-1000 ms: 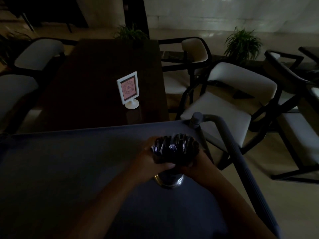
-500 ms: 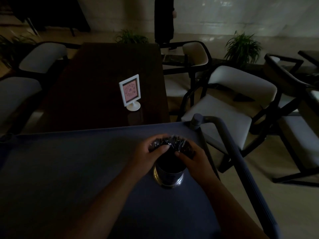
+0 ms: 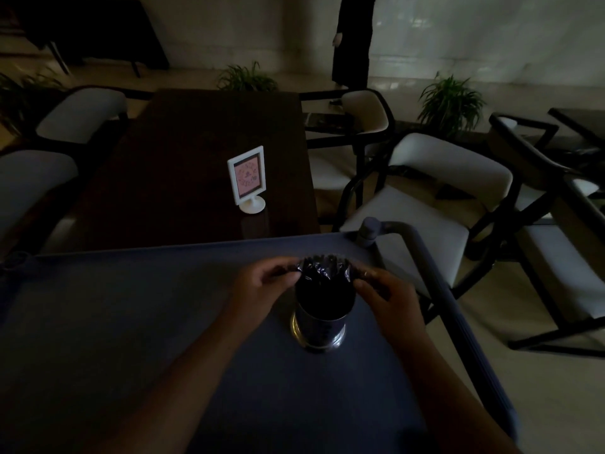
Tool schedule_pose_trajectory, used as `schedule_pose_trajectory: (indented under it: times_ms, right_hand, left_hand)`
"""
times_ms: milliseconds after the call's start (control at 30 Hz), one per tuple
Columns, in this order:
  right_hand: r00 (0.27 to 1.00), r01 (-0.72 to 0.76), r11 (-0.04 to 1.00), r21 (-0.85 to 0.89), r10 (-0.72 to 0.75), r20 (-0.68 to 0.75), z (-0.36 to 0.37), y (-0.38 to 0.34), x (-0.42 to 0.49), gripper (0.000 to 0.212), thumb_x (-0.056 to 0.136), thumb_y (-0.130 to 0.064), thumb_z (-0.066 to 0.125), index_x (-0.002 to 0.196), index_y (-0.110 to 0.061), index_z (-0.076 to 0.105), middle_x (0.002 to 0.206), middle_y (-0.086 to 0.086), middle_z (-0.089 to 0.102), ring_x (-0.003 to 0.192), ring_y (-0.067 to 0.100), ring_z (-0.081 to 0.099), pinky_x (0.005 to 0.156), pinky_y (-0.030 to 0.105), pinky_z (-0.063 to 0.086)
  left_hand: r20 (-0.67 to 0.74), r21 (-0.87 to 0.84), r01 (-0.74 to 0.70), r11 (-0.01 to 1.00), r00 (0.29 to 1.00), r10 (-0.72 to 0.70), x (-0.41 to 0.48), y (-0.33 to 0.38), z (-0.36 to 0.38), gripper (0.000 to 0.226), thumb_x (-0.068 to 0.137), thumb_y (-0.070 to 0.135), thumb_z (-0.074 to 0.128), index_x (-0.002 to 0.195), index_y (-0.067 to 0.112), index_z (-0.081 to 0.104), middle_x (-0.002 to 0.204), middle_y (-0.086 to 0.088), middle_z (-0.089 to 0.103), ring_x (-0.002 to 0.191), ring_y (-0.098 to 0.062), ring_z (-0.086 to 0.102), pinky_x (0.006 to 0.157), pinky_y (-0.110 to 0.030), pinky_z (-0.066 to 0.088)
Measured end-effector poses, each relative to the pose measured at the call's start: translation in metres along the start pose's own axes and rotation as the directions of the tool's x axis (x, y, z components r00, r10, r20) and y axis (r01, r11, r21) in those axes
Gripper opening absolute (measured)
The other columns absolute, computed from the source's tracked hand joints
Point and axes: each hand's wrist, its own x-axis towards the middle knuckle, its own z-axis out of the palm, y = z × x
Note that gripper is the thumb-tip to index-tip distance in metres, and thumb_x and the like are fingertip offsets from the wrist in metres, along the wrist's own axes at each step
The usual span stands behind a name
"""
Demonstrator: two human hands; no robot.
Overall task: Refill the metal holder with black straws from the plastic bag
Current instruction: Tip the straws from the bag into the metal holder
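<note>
Dim surface (image 3: 131,339): plastic bag (image 3: 324,271) now sunk into metal holder (image 3: 317,329), left hand (image 3: 262,285) and right hand (image 3: 389,298) grips pinching its top, seemingly ready for stripping.

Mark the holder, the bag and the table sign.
holder (image 3: 319,328), head view, front wall.
bag (image 3: 324,269), head view, crinkled top.
sign (image 3: 247,174), head view, pink card.

The only view comes from a wide-angle camera on the person's head, facing forward and down. It sits close over the blue table (image 3: 98,322), with the left hand (image 3: 262,286) and right hand (image 3: 389,296) near centre. A dark table (image 3: 196,158) and a white chair (image 3: 425,224) lie farther off.
</note>
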Motion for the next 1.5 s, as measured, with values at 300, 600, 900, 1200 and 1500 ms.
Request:
schedule_pose_trajectory:
  times_ms: [300,600,900,1200,1500]
  right_hand:
    - [0.988,-0.054,0.997,-0.052,0.046,-0.144,-0.007,-0.016,0.008,0.012,0.092,-0.022,0.067,0.087,-0.017,0.077,0.080,0.005,0.076,0.080,0.026,0.072,0.077,0.052,0.057]
    - [0.985,0.038,0.993,-0.115,-0.057,-0.165,-0.016,-0.055,0.008,0.014,0.093,-0.020,0.065,0.085,-0.016,0.076,0.076,0.000,0.075,0.074,0.012,0.071,0.070,0.032,0.056]
    - [0.975,0.050,0.998,0.049,-0.038,-0.220,-0.017,-0.081,0.002,0.014,0.093,-0.015,0.064,0.089,-0.007,0.075,0.083,0.008,0.075,0.079,0.019,0.072,0.070,0.029,0.057]
    - [0.963,0.125,0.992,-0.016,-0.126,-0.240,-0.022,-0.101,0.005,0.011,0.092,-0.010,0.064,0.091,-0.005,0.075,0.087,0.012,0.075,0.082,0.031,0.072,0.079,0.051,0.058]
    - [0.961,0.134,0.989,-0.062,-0.145,-0.233,-0.023,-0.107,0.010,0.012,0.093,-0.014,0.063,0.087,-0.012,0.073,0.082,0.007,0.075,0.076,0.024,0.072,0.069,0.034,0.058]
  left_hand:
    - [-0.120,0.114,-0.050,0.992,0.991,0.063,0.009,0.014,0.003,0.022,0.087,0.002,0.069,0.082,0.023,0.073,0.079,0.010,0.072,0.073,0.007,0.066,0.070,-0.010,0.051]
    - [-0.088,0.174,-0.156,0.972,0.981,0.173,0.008,0.052,0.001,0.014,0.089,0.004,0.067,0.088,0.016,0.074,0.081,0.007,0.072,0.077,0.005,0.066,0.072,-0.010,0.051]
    - [-0.056,0.192,-0.228,0.955,0.969,0.242,0.002,0.074,0.001,0.019,0.091,0.012,0.066,0.086,0.030,0.072,0.088,0.011,0.073,0.084,-0.001,0.068,0.074,-0.012,0.054]
    - [-0.100,0.162,-0.255,0.953,0.957,0.273,0.002,0.092,0.003,0.014,0.091,0.012,0.066,0.085,0.024,0.072,0.087,-0.003,0.074,0.083,-0.007,0.069,0.078,-0.022,0.055]
    - [-0.106,0.175,-0.288,0.941,0.945,0.309,0.006,0.104,0.003,0.018,0.091,0.008,0.065,0.084,0.023,0.070,0.088,-0.006,0.073,0.082,-0.005,0.068,0.075,-0.016,0.054]
